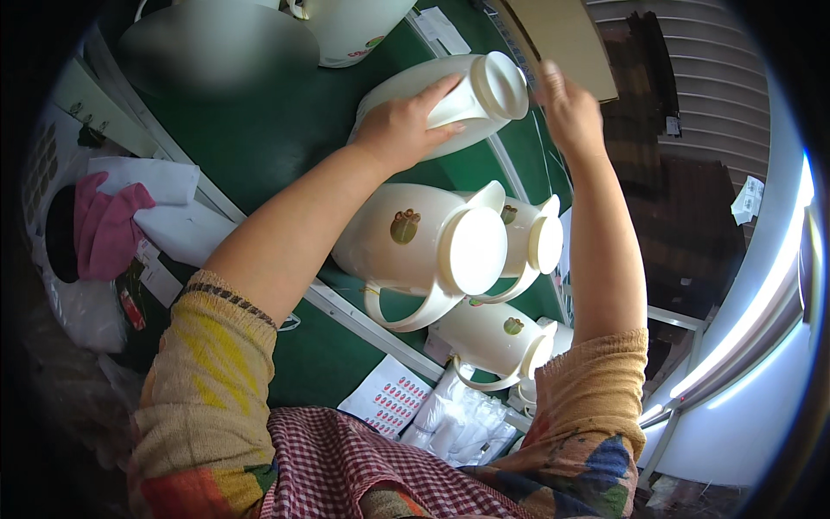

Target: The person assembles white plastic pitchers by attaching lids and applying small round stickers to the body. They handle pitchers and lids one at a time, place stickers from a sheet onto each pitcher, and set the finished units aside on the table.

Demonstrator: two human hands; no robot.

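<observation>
My left hand [405, 128] rests on a cream-white thermos jug [385, 93], its thumb and fingers spread around the shoulder by the spout and handle. The jug lies tilted, its round lid [503, 86] toward the right. Just right of that lid is my right hand [571, 111], raised beside a cardboard box; its fingers are blurred, and whether they hold anything cannot be made out. Below my left hand stand a similar jug [393, 246] with a green and brown fruit sticker, a second jug [510, 233] behind it, and a third jug [488, 339] nearer me.
The green tabletop [251, 164] has metal strips across it. More jugs [350, 30] are at the far side, partly behind a blurred patch. A sticker sheet [386, 396] and clear plastic bags [462, 419] lie near me. Pink cloth [108, 229] is at left, a cardboard box [562, 43] at far right.
</observation>
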